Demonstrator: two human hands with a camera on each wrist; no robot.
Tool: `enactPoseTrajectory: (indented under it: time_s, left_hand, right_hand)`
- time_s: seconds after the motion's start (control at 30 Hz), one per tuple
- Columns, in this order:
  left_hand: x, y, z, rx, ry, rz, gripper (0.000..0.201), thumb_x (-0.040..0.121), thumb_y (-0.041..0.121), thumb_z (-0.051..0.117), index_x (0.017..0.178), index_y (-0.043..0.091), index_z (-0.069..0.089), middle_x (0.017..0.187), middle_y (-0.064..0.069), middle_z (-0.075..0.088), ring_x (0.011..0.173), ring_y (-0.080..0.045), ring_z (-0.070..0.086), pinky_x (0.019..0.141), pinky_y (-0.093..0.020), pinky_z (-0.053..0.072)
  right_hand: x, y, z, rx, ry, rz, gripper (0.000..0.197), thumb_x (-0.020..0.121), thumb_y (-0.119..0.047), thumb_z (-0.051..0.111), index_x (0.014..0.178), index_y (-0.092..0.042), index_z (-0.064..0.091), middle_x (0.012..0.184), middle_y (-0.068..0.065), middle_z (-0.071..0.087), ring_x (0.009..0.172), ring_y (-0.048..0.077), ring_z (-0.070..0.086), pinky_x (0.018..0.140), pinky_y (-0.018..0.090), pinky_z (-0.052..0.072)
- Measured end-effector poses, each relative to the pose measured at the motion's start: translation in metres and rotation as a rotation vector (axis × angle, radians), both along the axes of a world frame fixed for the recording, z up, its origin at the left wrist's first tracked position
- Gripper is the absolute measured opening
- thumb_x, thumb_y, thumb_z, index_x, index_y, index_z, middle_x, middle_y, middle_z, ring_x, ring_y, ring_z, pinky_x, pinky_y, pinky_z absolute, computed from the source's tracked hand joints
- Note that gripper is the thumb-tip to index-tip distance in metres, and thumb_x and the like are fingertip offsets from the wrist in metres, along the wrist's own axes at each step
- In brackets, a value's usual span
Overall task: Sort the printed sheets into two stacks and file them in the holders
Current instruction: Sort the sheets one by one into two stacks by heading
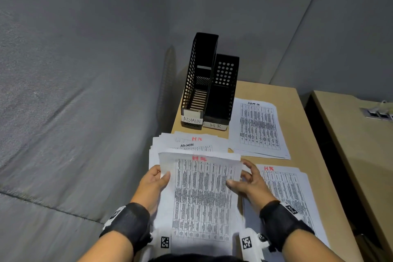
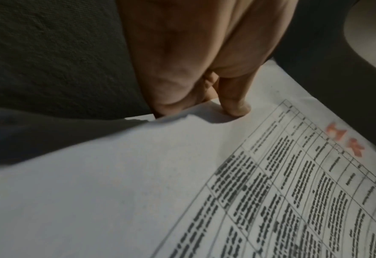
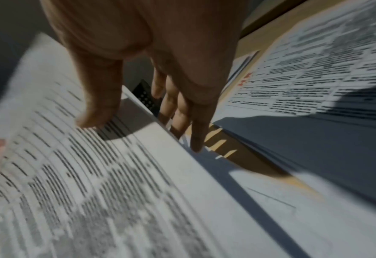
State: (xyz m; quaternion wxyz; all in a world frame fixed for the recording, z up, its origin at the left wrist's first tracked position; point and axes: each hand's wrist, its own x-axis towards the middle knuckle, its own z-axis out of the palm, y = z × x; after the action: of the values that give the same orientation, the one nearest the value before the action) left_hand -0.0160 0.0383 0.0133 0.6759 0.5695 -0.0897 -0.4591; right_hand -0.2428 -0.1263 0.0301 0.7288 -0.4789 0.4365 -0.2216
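Held sheet [image 1: 202,195]: marked HR in red, between both hands, lifted over the unsorted pile [image 1: 170,144] at the table's [image 1: 302,134] near left.
Left hand [image 1: 154,185]: thumb on top pinches the sheet's left edge.
Right hand [image 1: 247,183]: thumb on top pinches its right edge.
Long axis: runs away from the person; HR heading at the far end, towards the holders [image 1: 209,83].

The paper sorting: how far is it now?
Partly done. An ADMIN stack and an HR stack already lie on the desk. Left hand and right hand hold an HR sheet over the unsorted pile. Both holders, ADMIN and HR, hold no sheets yet.
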Motion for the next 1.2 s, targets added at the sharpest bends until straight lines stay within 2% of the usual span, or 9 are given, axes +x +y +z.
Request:
enactPoseTrajectory:
  time_s: [0.1, 0.2, 0.3, 0.4, 0.67, 0.8, 0.9, 1.0, 1.2]
  left_hand:
    - [-0.001, -0.009, 0.002, 0.041, -0.032, -0.055, 0.018, 0.095, -0.002, 0.048, 0.108, 0.005, 0.059, 0.102, -0.008, 0.073, 0.097, -0.021, 0.067, 0.088, -0.029, 0.046]
    - [0.001, -0.018, -0.015, 0.334, -0.377, -0.060, 0.008, 0.090, 0.010, 0.062, 0.093, 0.016, 0.059, 0.089, -0.002, 0.063, 0.086, -0.020, 0.059, 0.078, -0.028, 0.047]
    - [0.004, -0.016, -0.028, 0.679, -0.831, -0.203, 0.049, 0.071, 0.031, 0.080, 0.112, 0.021, 0.055, 0.115, -0.002, 0.057, 0.113, -0.026, 0.051, 0.096, -0.039, 0.045]
    - [-0.003, -0.016, -0.023, 0.892, -1.008, -0.361, 0.089, 0.061, 0.038, 0.087, 0.135, 0.018, 0.042, 0.135, -0.005, 0.044, 0.124, -0.030, 0.038, 0.099, -0.039, 0.040]
    - [0.000, -0.017, -0.017, 0.999, -0.983, -0.332, 0.110, 0.055, 0.030, 0.091, 0.144, 0.019, 0.026, 0.138, -0.010, 0.040, 0.126, -0.034, 0.036, 0.100, -0.045, 0.040]
    - [0.004, -0.009, -0.024, 0.823, -0.916, -0.175, 0.078, 0.075, 0.007, 0.074, 0.140, 0.025, 0.033, 0.122, -0.008, 0.056, 0.112, -0.027, 0.051, 0.096, -0.042, 0.045]
    - [0.004, -0.001, -0.027, 0.631, -0.802, -0.099, 0.014, 0.091, 0.007, 0.055, 0.101, 0.015, 0.060, 0.099, -0.006, 0.067, 0.089, -0.023, 0.060, 0.081, -0.031, 0.047]
    - [0.004, 0.003, -0.024, 0.426, -0.565, -0.014, 0.011, 0.092, 0.000, 0.054, 0.091, 0.006, 0.064, 0.088, -0.003, 0.070, 0.082, -0.020, 0.062, 0.077, -0.024, 0.051]
    - [0.006, 0.004, -0.020, 0.178, -0.152, 0.079, 0.019, 0.080, -0.020, 0.058, 0.092, -0.006, 0.060, 0.086, -0.012, 0.074, 0.075, -0.018, 0.070, 0.066, -0.020, 0.056]
  right_hand:
    - [-0.002, 0.006, 0.004, 0.062, 0.070, 0.094, 0.044, 0.073, 0.001, 0.073, 0.114, -0.009, 0.060, 0.100, 0.008, 0.073, 0.098, 0.020, 0.070, 0.077, 0.021, 0.055]
    - [-0.012, -0.002, 0.007, -0.027, 0.218, -0.038, 0.023, 0.084, 0.007, 0.062, 0.102, -0.007, 0.062, 0.096, 0.007, 0.070, 0.086, 0.013, 0.067, 0.075, 0.021, 0.051]
    - [-0.037, -0.028, 0.010, -0.194, 0.402, -0.113, 0.024, 0.089, 0.004, 0.058, 0.108, -0.011, 0.059, 0.104, 0.006, 0.066, 0.091, 0.020, 0.062, 0.076, 0.026, 0.046]
    - [-0.075, -0.060, 0.008, -0.320, 0.653, -0.117, 0.019, 0.088, 0.001, 0.059, 0.103, -0.011, 0.061, 0.093, 0.008, 0.067, 0.083, 0.024, 0.062, 0.074, 0.028, 0.045]
    - [-0.134, -0.107, -0.025, -0.315, 1.151, 0.023, 0.032, 0.082, -0.005, 0.061, 0.114, -0.004, 0.058, 0.105, 0.022, 0.063, 0.090, 0.036, 0.060, 0.083, 0.039, 0.051]
    - [-0.108, -0.083, -0.016, -0.467, 1.290, -0.096, 0.063, 0.074, -0.021, 0.074, 0.130, -0.018, 0.044, 0.126, 0.019, 0.045, 0.111, 0.039, 0.047, 0.085, 0.045, 0.044]
    - [-0.067, -0.054, -0.007, -0.610, 1.017, -0.090, 0.042, 0.082, -0.017, 0.069, 0.122, -0.017, 0.056, 0.124, 0.014, 0.046, 0.111, 0.033, 0.052, 0.086, 0.036, 0.048]
    - [-0.023, -0.020, -0.007, -0.390, 0.571, 0.016, 0.028, 0.084, 0.000, 0.066, 0.112, -0.002, 0.061, 0.111, 0.011, 0.055, 0.097, 0.022, 0.057, 0.060, 0.005, 0.044]
    - [0.023, 0.000, -0.009, -0.204, 0.303, 0.025, 0.046, 0.081, -0.010, 0.073, 0.123, -0.023, 0.058, 0.124, -0.002, 0.049, 0.122, 0.011, 0.043, 0.089, 0.019, 0.039]
